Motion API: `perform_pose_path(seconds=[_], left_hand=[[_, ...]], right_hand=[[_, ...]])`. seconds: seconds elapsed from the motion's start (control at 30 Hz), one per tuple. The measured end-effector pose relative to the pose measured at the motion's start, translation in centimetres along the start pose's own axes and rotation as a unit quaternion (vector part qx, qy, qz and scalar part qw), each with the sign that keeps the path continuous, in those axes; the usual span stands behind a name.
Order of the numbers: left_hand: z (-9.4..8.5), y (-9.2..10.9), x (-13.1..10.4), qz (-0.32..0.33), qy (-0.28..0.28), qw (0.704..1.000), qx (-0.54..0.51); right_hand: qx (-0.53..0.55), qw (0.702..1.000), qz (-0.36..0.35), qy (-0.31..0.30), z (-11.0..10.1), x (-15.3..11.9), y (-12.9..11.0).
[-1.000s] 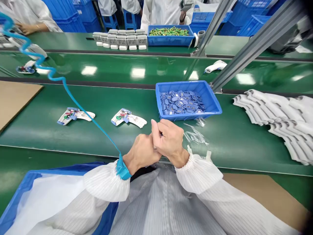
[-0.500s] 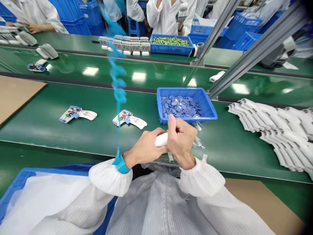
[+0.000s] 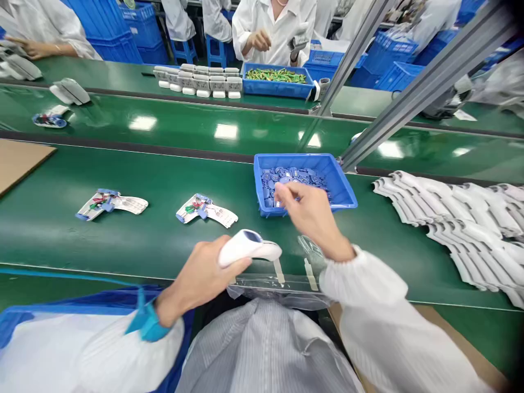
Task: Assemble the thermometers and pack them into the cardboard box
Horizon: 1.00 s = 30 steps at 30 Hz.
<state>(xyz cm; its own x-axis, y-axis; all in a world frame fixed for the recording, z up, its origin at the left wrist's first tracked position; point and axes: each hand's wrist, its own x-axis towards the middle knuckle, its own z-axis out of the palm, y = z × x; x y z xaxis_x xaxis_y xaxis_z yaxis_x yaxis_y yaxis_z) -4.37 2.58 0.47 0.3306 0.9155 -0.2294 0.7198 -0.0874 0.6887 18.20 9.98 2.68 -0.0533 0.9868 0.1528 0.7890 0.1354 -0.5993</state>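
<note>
My left hand (image 3: pixel 202 273), with a teal band at its wrist, is wrapped round a white pistol-shaped device (image 3: pixel 239 248), which looks like a forehead thermometer. A dark blue oval shows at its upper end, and its curved handle points right. Over the front rim of a blue bin (image 3: pixel 346 201) hovers my right hand (image 3: pixel 309 215), fingers curled and pinched; whatever they may hold is hidden. Small blue oval parts (image 3: pixel 270 177) fill the bottom of that bin. Left of it lie two opened white housing halves with wires, one nearer (image 3: pixel 207 210) and one farther left (image 3: pixel 111 203).
White curved shells (image 3: pixel 454 213) are stacked at the right. Clear plastic and tape strips (image 3: pixel 310 273) lie along the front edge. A metal post (image 3: pixel 426 87) slants across the right. Beyond the green belt (image 3: pixel 180 128), co-workers sit by grey-white units (image 3: pixel 200 82) and a green-filled bin (image 3: pixel 276 90).
My right hand has come off the device and moved up to the blue bin. My left hand has shifted left and down with the device, now in fuller view. The coiled cord has swung down left.
</note>
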Motion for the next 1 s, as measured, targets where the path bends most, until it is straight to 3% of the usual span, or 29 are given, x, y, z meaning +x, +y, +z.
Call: perform_pose_path(seconds=[0.1,0.17,0.23,0.3,0.4,0.5,0.57,0.7,0.8,0.87,1.0], left_hand=[[-1.8,-1.1,-0.4,0.034,0.056,0.995,0.071],[-1.6,-0.7,0.0,0.086,0.083,0.976,0.183],[-0.9,0.2,0.8,0.131,0.062,0.946,0.291],[-0.1,1.1,1.5,0.152,0.033,0.931,0.331],[0.2,1.5,1.9,0.104,0.056,0.962,0.247],[-0.4,1.0,1.6,0.008,0.075,0.996,0.054],[-0.7,0.5,1.4,-0.034,0.064,0.994,-0.086],[-0.6,0.2,1.4,-0.085,0.009,0.955,-0.282],[-0.2,0.4,1.7,-0.052,0.013,0.960,-0.276],[-0.1,0.9,1.9,-0.020,0.034,0.975,-0.217],[-0.1,2.2,2.3,0.049,0.047,0.987,-0.147]], right_hand=[[-0.113,0.991,-0.002,-0.072,-0.5,5.1,2.9],[-0.149,0.981,0.002,-0.127,0.4,7.6,4.1],[-0.161,0.975,0.013,-0.153,1.6,8.9,4.5],[-0.176,0.970,0.033,-0.165,2.7,9.1,4.5],[-0.194,0.964,0.058,-0.171,3.3,8.6,4.3],[-0.190,0.964,0.064,-0.174,3.1,8.3,4.2],[-0.173,0.968,0.056,-0.171,2.5,8.2,4.2],[-0.123,0.984,0.019,-0.124,0.7,7.4,3.8],[0.033,0.997,-0.003,-0.067,-0.6,4.8,3.1],[0.159,0.986,-0.002,-0.054,-1.2,2.2,2.4],[0.275,0.954,0.028,-0.115,-2.3,-2.7,0.6]])
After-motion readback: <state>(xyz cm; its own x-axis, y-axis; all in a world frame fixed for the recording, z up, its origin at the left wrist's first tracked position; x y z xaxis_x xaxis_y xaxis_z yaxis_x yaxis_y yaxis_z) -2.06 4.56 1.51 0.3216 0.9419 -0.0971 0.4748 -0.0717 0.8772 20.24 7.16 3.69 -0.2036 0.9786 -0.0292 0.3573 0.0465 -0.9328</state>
